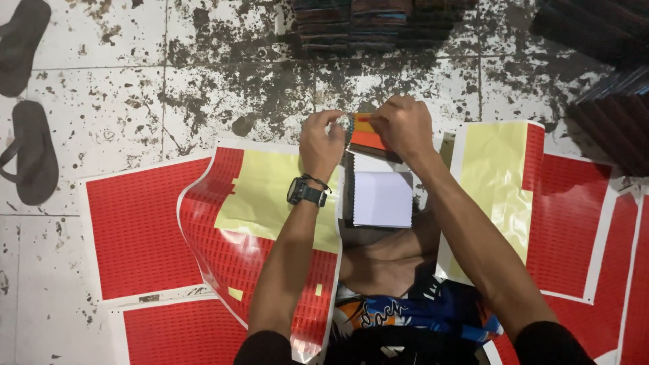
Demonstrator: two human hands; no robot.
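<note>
Item: small orange-and-yellow card (365, 132), held up between both hands above the floor, just beyond a stack of fabric swatches (382, 197) topped by a plain white sheet.

Hands: two. Left hand (323, 140), wristwatch (306, 192) on the wrist, is pinched together at the fingertips on the card's left upper corner, apparently on a small label or tab there (too small to tell which). Right hand (404, 125) is closed over the card's right edge, covering part of it.

Position: the card lies directly between the two grips, touching both; its long axis runs roughly from the left hand down toward the right wrist, slightly tilted. Neither hand is nearer than the other; the left holds only a corner, the right holds the body.

Sheets: red sticker sheets on the floor, five visible at least in part. One curled sheet (236, 230) under the left forearm shows a large yellow peeled area; one at the right (500, 182) likewise shows yellow backing. Flat red sheets lie at the far left (135, 223), lower left and far right.

Footwear: two dark sandals (30, 155) at the left edge.

Stacks: dark piles of similar cards or swatch books, one row at top centre (365, 23), further piles at top right (608, 101).

Floor: pale tile (115, 108), heavily speckled with dark marks.
</note>
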